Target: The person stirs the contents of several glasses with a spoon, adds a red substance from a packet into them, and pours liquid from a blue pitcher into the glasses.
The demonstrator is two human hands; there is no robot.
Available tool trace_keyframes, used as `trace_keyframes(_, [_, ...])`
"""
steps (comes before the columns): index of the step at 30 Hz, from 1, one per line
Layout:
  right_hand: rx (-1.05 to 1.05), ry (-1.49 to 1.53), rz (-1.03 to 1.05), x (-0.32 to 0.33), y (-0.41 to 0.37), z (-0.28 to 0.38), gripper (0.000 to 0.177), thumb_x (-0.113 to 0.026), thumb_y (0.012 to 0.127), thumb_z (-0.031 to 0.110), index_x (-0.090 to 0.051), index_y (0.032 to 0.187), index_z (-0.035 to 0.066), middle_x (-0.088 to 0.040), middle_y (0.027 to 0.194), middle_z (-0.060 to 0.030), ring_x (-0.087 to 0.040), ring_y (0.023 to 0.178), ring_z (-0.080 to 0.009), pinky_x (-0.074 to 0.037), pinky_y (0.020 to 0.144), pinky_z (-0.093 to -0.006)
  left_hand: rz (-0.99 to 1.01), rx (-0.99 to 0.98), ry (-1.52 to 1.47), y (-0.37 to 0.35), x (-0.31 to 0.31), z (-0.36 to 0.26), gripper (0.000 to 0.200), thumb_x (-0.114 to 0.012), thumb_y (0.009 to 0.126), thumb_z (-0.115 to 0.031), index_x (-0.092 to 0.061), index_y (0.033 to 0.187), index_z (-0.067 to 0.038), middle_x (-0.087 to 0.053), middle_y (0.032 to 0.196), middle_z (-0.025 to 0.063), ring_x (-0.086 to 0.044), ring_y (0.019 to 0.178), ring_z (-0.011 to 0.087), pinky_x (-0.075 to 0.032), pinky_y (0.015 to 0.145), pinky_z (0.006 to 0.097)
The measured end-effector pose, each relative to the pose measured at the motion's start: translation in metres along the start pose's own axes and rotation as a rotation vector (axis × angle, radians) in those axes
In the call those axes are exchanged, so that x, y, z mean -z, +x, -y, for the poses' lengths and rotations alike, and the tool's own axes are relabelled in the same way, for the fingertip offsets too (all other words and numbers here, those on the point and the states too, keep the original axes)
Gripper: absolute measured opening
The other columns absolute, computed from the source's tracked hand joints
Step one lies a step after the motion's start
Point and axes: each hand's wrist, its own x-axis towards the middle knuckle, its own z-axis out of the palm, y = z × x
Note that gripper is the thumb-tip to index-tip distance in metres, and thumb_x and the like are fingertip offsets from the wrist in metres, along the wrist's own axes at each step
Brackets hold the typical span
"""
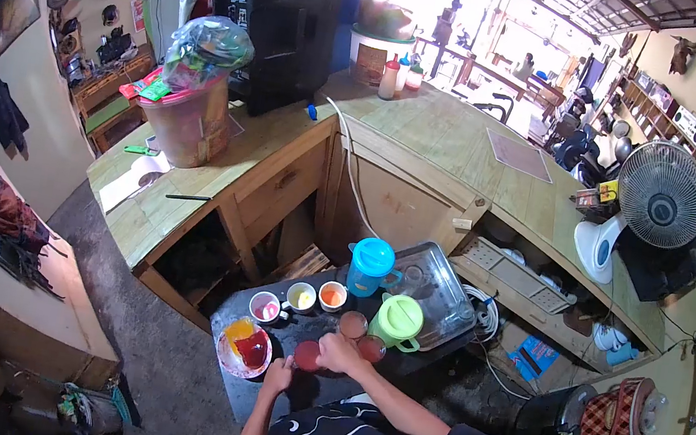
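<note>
My left hand (pixel 279 374) is closed beside a white plate (pixel 227 361) holding yellow and red jelly (pixel 252 349); what it grips, if anything, is hidden. My right hand (pixel 339 354) has its fingers closed at the edge of a glass of red drink (pixel 307 355); I cannot make out anything in them. Just beyond it stand a glass of pinkish drink (pixel 352 325) and another reddish glass (pixel 371 348). Three cups sit in a row behind: one with pink contents (pixel 264 306), one with yellow (pixel 301 297), one with orange (pixel 332 295).
A blue pitcher (pixel 370 270), a green pitcher (pixel 398 321) and a metal tray (pixel 435 296) share the dark low table (pixel 234 393). Wooden counters (pixel 432 127) surround it, carrying a speaker (pixel 276 20), a pink bucket (pixel 188 124) and a fan (pixel 662 195).
</note>
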Motion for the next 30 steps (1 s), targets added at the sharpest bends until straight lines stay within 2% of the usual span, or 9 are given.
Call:
trace_keyframes(3, [0.083, 0.258, 0.281, 0.009, 0.000, 0.001, 0.020, -0.068, 0.066, 0.020, -0.058, 0.063, 0.003, -0.063, 0.066, -0.0164, -0.063, 0.063, -0.0320, -0.049, 0.057, -0.0409, 0.022, 0.012, 0.015, -0.004, 0.003, -0.009, 0.055, -0.036, 0.096, -0.041, -0.063, 0.083, 0.004, -0.061, 0.083, 0.0293, -0.059, 0.085, 0.0456, -0.044, 0.075, 0.0501])
trace_keyframes(6, [0.030, 0.429, 0.048, 0.000, 0.006, 0.005, 0.020, -0.068, 0.066, 0.019, -0.059, 0.064, 0.002, -0.063, 0.066, -0.0166, -0.063, 0.063, -0.0321, -0.049, 0.057, -0.0409, 0.024, 0.008, 0.021, -0.004, 0.007, -0.009, 0.054, -0.035, 0.096, -0.040, -0.063, 0.082, 0.004, -0.061, 0.083, 0.0297, -0.059, 0.085, 0.0461, -0.044, 0.075, 0.0506])
trace_keyframes(9, [0.030, 0.120, -0.177, 0.003, -0.001, 0.008, 0.020, -0.070, 0.066, 0.018, -0.059, 0.064, 0.002, -0.062, 0.064, -0.0160, -0.062, 0.060, -0.0308, -0.049, 0.055, -0.0399, -0.001, -0.044, 0.010, 0.001, 0.000, 0.003, 0.054, -0.035, 0.096, -0.039, -0.063, 0.080, 0.004, -0.060, 0.084, 0.0302, -0.058, 0.086, 0.0467, -0.043, 0.075, 0.0517])
trace_keyframes(12, [0.008, -0.023, 0.158, 0.003, -0.002, 0.005, 0.021, -0.070, 0.065, 0.019, -0.058, 0.063, 0.002, -0.062, 0.064, -0.0146, -0.062, 0.061, -0.0306, -0.049, 0.056, -0.0400, 0.002, -0.026, 0.011, 0.000, -0.001, 0.003, 0.053, -0.035, 0.096, -0.038, -0.063, 0.081, 0.004, -0.060, 0.084, 0.0302, -0.057, 0.086, 0.0472, -0.042, 0.075, 0.0524])
trace_keyframes(15, [0.051, 0.403, 0.302, 0.010, -0.004, 0.007, 0.021, -0.069, 0.065, 0.021, -0.059, 0.063, 0.003, -0.063, 0.069, -0.0163, -0.063, 0.067, -0.0343, -0.050, 0.059, -0.0423, -0.036, -0.067, 0.005, -0.003, 0.000, -0.003, 0.053, -0.034, 0.096, -0.038, -0.063, 0.081, 0.005, -0.060, 0.082, 0.0298, -0.058, 0.085, 0.0470, -0.042, 0.075, 0.0522])
trace_keyframes(18, [-0.078, 0.282, -0.076, 0.005, -0.005, 0.012, 0.021, -0.069, 0.066, 0.022, -0.059, 0.063, 0.004, -0.064, 0.071, -0.0154, -0.064, 0.070, -0.0326, -0.050, 0.060, -0.0413, -0.009, -0.041, -0.017, -0.009, 0.006, -0.013, 0.054, -0.034, 0.096, -0.038, -0.062, 0.079, 0.005, -0.060, 0.080, 0.0293, -0.058, 0.083, 0.0466, -0.043, 0.074, 0.0518])
trace_keyframes(21, [-0.125, 0.175, -0.174, 0.004, -0.006, 0.013, 0.022, -0.070, 0.066, 0.021, -0.058, 0.062, 0.003, -0.064, 0.070, -0.0147, -0.064, 0.068, -0.0308, -0.050, 0.059, -0.0398, -0.015, -0.087, -0.004, -0.005, 0.003, -0.006, 0.054, -0.035, 0.096, -0.038, -0.062, 0.079, 0.005, -0.060, 0.078, 0.0286, -0.059, 0.081, 0.0457, -0.043, 0.073, 0.0511])
trace_keyframes(27, [-0.031, 0.379, 0.390, 0.007, -0.006, 0.008, 0.021, -0.070, 0.067, 0.021, -0.058, 0.064, 0.004, -0.064, 0.070, -0.0154, -0.063, 0.065, -0.0316, -0.049, 0.058, -0.0404, 0.006, -0.045, -0.002, 0.000, -0.001, 0.002, 0.053, -0.036, 0.096, -0.037, -0.062, 0.077, 0.005, -0.061, 0.079, 0.0289, -0.059, 0.081, 0.0451, -0.043, 0.071, 0.0512])
trace_keyframes(30, [-0.004, 0.422, -0.058, -0.005, -0.005, 0.010, 0.020, -0.070, 0.067, 0.020, -0.058, 0.064, 0.004, -0.064, 0.069, -0.0145, -0.063, 0.065, -0.0312, -0.049, 0.058, -0.0402, -0.043, -0.055, -0.047, -0.016, 0.009, -0.023, 0.052, -0.036, 0.096, -0.036, -0.062, 0.076, 0.005, -0.060, 0.076, 0.0288, -0.059, 0.079, 0.0458, -0.043, 0.069, 0.0517])
